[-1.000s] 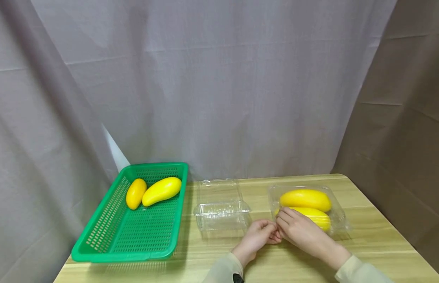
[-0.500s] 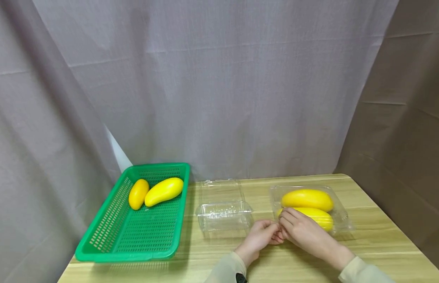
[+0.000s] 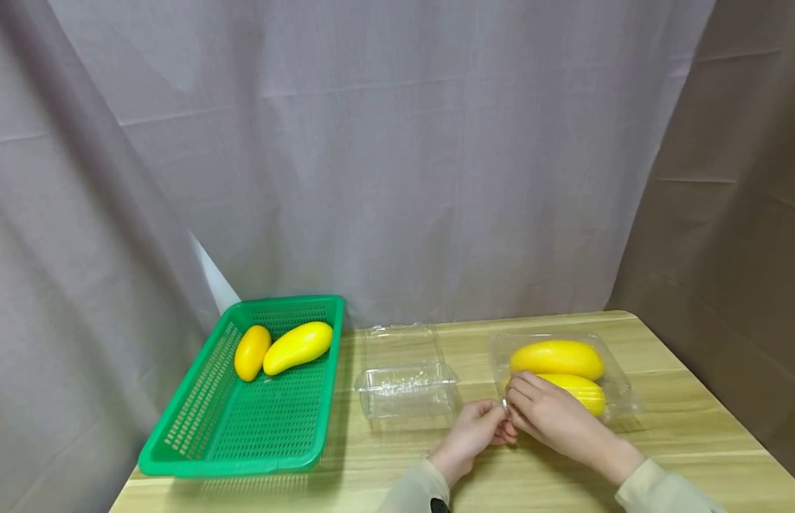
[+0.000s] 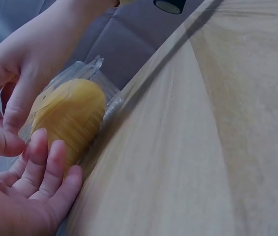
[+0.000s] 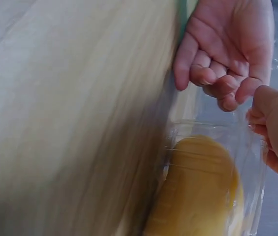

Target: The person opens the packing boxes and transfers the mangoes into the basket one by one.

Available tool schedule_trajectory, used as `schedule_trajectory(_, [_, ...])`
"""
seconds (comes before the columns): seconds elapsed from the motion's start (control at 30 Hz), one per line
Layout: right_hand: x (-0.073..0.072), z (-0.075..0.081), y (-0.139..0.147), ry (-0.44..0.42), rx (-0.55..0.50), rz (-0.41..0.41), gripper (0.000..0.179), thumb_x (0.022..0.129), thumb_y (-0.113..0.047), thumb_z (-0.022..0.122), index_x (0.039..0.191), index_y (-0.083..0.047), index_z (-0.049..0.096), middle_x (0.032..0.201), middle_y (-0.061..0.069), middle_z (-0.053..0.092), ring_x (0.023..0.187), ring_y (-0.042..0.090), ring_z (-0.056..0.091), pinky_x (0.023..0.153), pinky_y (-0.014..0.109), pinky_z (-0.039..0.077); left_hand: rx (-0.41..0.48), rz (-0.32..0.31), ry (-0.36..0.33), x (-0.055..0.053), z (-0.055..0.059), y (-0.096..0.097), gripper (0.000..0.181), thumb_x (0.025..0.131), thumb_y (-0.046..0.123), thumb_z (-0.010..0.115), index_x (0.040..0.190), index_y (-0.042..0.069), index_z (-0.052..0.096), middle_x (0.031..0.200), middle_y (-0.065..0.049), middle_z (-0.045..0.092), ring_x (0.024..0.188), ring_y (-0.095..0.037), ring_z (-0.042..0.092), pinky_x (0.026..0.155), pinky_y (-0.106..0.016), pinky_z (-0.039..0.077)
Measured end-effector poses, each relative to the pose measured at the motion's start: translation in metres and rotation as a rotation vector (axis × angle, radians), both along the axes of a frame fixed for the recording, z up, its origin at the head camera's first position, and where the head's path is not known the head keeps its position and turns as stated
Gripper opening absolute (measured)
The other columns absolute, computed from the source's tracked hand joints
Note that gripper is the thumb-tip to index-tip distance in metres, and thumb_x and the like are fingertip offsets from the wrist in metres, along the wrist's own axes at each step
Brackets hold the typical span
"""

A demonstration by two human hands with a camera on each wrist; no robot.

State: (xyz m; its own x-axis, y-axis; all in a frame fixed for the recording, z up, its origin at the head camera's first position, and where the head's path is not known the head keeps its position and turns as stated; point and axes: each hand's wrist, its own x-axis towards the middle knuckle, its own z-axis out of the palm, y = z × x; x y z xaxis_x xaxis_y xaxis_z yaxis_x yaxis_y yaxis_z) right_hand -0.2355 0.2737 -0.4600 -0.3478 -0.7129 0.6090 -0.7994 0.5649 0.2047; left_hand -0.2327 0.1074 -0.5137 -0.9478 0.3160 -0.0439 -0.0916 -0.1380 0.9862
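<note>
A clear plastic clamshell container (image 3: 614,374) holds two yellow mangoes lying side by side, the back mango (image 3: 556,359) and the front mango (image 3: 583,394). At its near left corner my left hand (image 3: 473,432) pinches the plastic edge between thumb and index finger, the other fingers loosely bent. My right hand (image 3: 551,419) pinches the same corner from the other side and covers part of the front mango. In the left wrist view, plastic covers the mango (image 4: 75,118) beside both hands. The right wrist view has the container's rim (image 5: 202,124) right below the fingertips.
A second clear container (image 3: 407,392) stands with its lid up, left of my hands. Farther left is a green basket (image 3: 221,467) with two mangoes, a smaller mango (image 3: 252,353) and a longer mango (image 3: 299,348). Grey curtains (image 3: 397,178) hang behind the wooden table (image 3: 526,484).
Both hands stay at the same corner with only slight finger movement. A bit of shiny plastic now shows between the fingertips.
</note>
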Motion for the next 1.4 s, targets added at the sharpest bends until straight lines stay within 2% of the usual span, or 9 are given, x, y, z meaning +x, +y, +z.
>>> schedule_trajectory(0.2, [0.002, -0.003, 0.003, 0.036, 0.008, -0.038, 0.045, 0.11, -0.033, 0.031, 0.095, -0.009, 0.066, 0.103, 0.003, 0.062, 0.101, 0.023, 0.06, 0.094, 0.037, 0.047, 0.003, 0.02, -0.019, 0.0, 0.002, 0.0, 0.011, 0.09, 0.009, 0.057, 0.084, 0.006, 0.066, 0.069, 0.001, 0.062, 0.064, -0.01, 0.06, 0.068, -0.026, 0.056])
schedule_trajectory(0.4, [0.006, -0.002, 0.009, 0.047, 0.028, -0.072, 0.052, 0.111, -0.035, 0.024, 0.102, -0.008, 0.068, 0.113, 0.008, 0.064, 0.103, 0.027, 0.062, 0.091, 0.044, 0.05, 0.005, 0.035, -0.025, 0.001, 0.002, 0.0, 0.011, 0.09, 0.008, 0.057, 0.083, 0.005, 0.065, 0.068, 0.002, 0.061, 0.064, -0.009, 0.06, 0.068, -0.026, 0.056])
schedule_trajectory(0.6, [0.005, -0.001, 0.027, 0.017, 0.073, -0.135, 0.054, 0.108, -0.03, 0.019, 0.126, -0.007, 0.064, 0.127, 0.011, 0.061, 0.108, 0.031, 0.062, 0.087, 0.05, 0.052, 0.008, 0.048, -0.029, 0.001, 0.001, 0.002, 0.011, 0.089, 0.007, 0.058, 0.083, 0.002, 0.065, 0.066, 0.002, 0.06, 0.063, -0.009, 0.059, 0.067, -0.025, 0.056])
schedule_trajectory(0.7, [0.006, 0.0, 0.039, 0.017, 0.052, -0.153, 0.052, 0.106, -0.029, 0.023, 0.135, -0.006, 0.059, 0.127, 0.009, 0.061, 0.107, 0.029, 0.062, 0.084, 0.049, 0.052, 0.011, 0.053, -0.029, 0.001, 0.001, 0.002, 0.01, 0.089, 0.007, 0.059, 0.082, 0.003, 0.065, 0.066, 0.002, 0.06, 0.063, -0.009, 0.059, 0.068, -0.026, 0.056])
schedule_trajectory(0.83, [0.007, 0.002, 0.055, 0.002, 0.018, -0.199, 0.057, 0.108, -0.043, 0.026, 0.135, -0.005, 0.06, 0.125, 0.009, 0.061, 0.107, 0.029, 0.062, 0.086, 0.051, 0.051, 0.017, 0.049, -0.029, 0.001, 0.001, 0.002, 0.01, 0.089, 0.007, 0.06, 0.081, 0.004, 0.065, 0.066, 0.003, 0.06, 0.063, -0.009, 0.059, 0.067, -0.025, 0.056])
schedule_trajectory(0.93, [0.01, 0.003, 0.067, -0.028, 0.006, -0.254, 0.053, 0.104, -0.046, 0.048, 0.134, -0.005, 0.06, 0.126, 0.011, 0.062, 0.11, 0.031, 0.06, 0.09, 0.053, 0.048, 0.01, 0.05, -0.025, 0.002, 0.001, 0.002, 0.011, 0.089, 0.008, 0.06, 0.08, 0.004, 0.064, 0.065, 0.003, 0.06, 0.063, -0.009, 0.059, 0.067, -0.024, 0.055])
schedule_trajectory(1.07, [0.014, 0.004, 0.08, -0.068, -0.023, -0.333, 0.06, 0.086, -0.039, 0.075, 0.132, -0.005, 0.061, 0.126, 0.013, 0.061, 0.113, 0.035, 0.058, 0.094, 0.056, 0.044, -0.004, 0.061, -0.016, 0.003, 0.001, 0.003, 0.012, 0.089, 0.008, 0.061, 0.08, 0.003, 0.065, 0.065, 0.003, 0.059, 0.063, -0.009, 0.059, 0.067, -0.025, 0.055])
schedule_trajectory(1.17, [0.017, 0.003, 0.088, -0.076, -0.044, -0.366, 0.063, 0.082, -0.041, 0.078, 0.13, -0.004, 0.062, 0.125, 0.014, 0.061, 0.112, 0.038, 0.058, 0.094, 0.056, 0.042, -0.007, 0.066, -0.014, 0.004, 0.001, 0.004, 0.011, 0.089, 0.008, 0.061, 0.08, 0.002, 0.065, 0.064, 0.003, 0.059, 0.063, -0.009, 0.059, 0.068, -0.026, 0.055])
schedule_trajectory(1.4, [0.019, 0.0, 0.112, -0.078, -0.099, -0.414, 0.064, 0.084, -0.04, 0.078, 0.131, -0.001, 0.06, 0.122, 0.018, 0.061, 0.112, 0.041, 0.057, 0.094, 0.055, 0.042, -0.01, 0.067, -0.02, 0.002, 0.001, 0.004, 0.012, 0.089, 0.008, 0.061, 0.078, 0.005, 0.064, 0.065, 0.002, 0.059, 0.063, -0.01, 0.058, 0.069, -0.027, 0.055])
